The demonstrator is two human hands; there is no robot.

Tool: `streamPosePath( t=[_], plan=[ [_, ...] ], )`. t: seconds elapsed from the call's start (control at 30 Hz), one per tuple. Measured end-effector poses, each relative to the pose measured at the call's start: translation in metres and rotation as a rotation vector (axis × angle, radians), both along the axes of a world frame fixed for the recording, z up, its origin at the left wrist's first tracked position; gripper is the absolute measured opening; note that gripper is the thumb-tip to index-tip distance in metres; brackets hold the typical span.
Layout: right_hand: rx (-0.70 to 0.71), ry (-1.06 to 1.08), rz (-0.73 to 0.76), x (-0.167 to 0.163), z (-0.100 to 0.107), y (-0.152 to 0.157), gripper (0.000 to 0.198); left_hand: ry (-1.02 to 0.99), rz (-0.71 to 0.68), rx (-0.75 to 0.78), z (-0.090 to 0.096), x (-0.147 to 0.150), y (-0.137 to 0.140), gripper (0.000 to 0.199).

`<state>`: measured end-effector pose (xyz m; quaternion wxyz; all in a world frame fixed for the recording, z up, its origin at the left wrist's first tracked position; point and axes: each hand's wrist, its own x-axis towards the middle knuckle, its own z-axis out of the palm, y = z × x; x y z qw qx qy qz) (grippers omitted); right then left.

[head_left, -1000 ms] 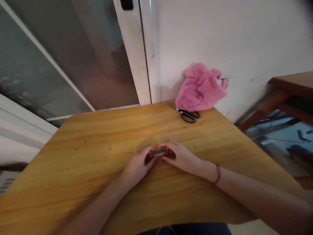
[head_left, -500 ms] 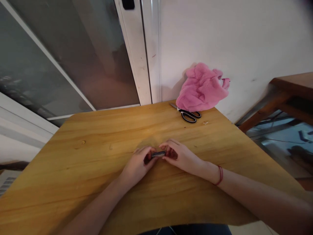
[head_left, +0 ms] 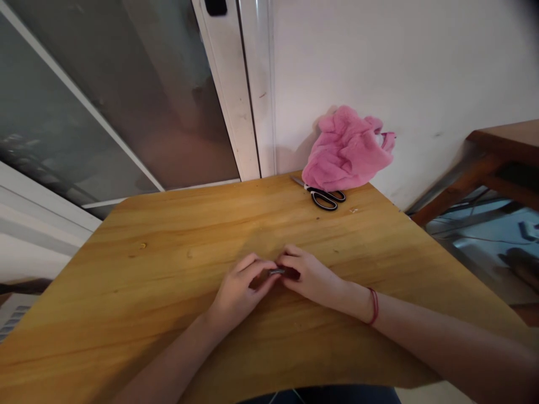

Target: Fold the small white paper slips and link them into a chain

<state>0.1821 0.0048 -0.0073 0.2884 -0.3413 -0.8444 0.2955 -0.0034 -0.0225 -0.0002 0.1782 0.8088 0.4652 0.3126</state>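
Observation:
Between my two hands, above the near middle of the wooden table (head_left: 177,286), is a small, thin dark object (head_left: 277,271); its kind cannot be made out. My left hand (head_left: 244,283) pinches it from the left, thumb and fingers closed on it. From the right, my right hand (head_left: 309,275) closes its thumb and fingertips on the other end, a red cord around that wrist. The fingertips of both hands nearly meet and cover most of the object.
Black-handled scissors (head_left: 323,198) lie at the table's back right, partly under a bunched pink cloth (head_left: 343,151) against the white wall (head_left: 400,67). A tiny yellowish bit (head_left: 143,246) lies on the left. Behind the table is a framed glass door (head_left: 177,101); another wooden table (head_left: 505,140) stands right.
My hands have drawn closer together around the small dark object, with the left fingers shifted right along it. Less of the object shows now.

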Motion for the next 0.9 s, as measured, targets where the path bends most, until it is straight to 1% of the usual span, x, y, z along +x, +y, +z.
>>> streamPosePath(
  t=[0.07, 0.17, 0.27, 0.4, 0.57, 0.7, 0.83, 0.9],
  plan=[
    [-0.002, -0.046, 0.006, 0.001, -0.001, 0.000, 0.014, 0.035, -0.014, -0.045, -0.002, 0.001, 0.000, 0.014],
    [-0.026, -0.086, -0.010, 0.002, 0.001, 0.001, 0.015, 0.033, -0.010, -0.168, -0.005, 0.002, 0.001, 0.013],
    [-0.045, -0.071, -0.035, 0.001, 0.005, 0.001, 0.015, -0.050, 0.025, -0.281, -0.006, 0.002, 0.004, 0.013],
    [-0.080, -0.033, -0.067, -0.001, 0.008, 0.000, 0.014, -0.184, 0.044, -0.354, -0.005, 0.000, 0.008, 0.016],
    [-0.102, -0.078, -0.100, 0.000, 0.008, 0.001, 0.012, -0.210, 0.061, -0.391, -0.006, -0.001, 0.009, 0.017],
    [-0.119, -0.109, -0.105, 0.000, 0.010, 0.002, 0.007, -0.225, 0.061, -0.397, -0.005, 0.001, 0.008, 0.013],
    [-0.081, -0.069, -0.110, 0.001, 0.008, 0.002, 0.007, -0.274, 0.051, -0.374, -0.003, 0.002, 0.008, 0.011],
    [-0.090, -0.054, -0.110, 0.001, 0.007, 0.003, 0.009, -0.276, 0.053, -0.379, -0.003, 0.002, 0.008, 0.012]
  ],
)
